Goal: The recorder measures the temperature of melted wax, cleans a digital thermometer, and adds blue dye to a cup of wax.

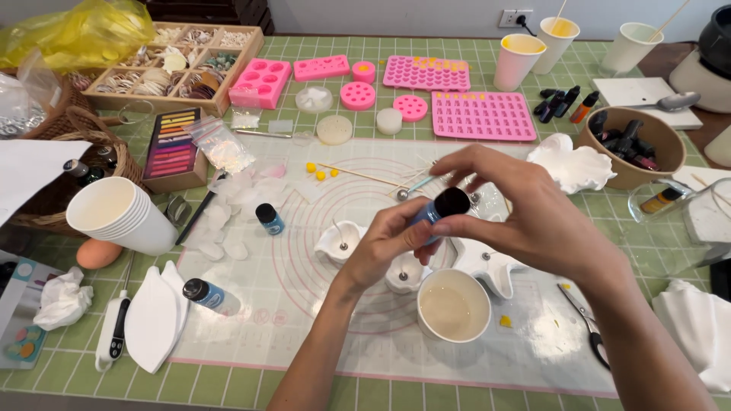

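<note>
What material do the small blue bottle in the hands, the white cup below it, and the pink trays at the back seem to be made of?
The small blue bottle with a black cap, held between the left hand and right hand, looks like smooth plastic or glass. The white cup holding pale liquid looks like paper: thin rolled rim, matte. The pink moulding trays look like silicone: soft, matte, rounded cavities.

Two bare forearms enter from the lower edge of the head view, neither covered by a sleeve as far as the frame shows. The left hand point(384, 247) carries no ring, watch or bracelet on its visible parts, and its wrist is uncovered. The right hand point(525, 209) is likewise without glove, ring or band, and its forearm runs bare to the lower right corner. The visible fingernails look short and unpainted.
</note>
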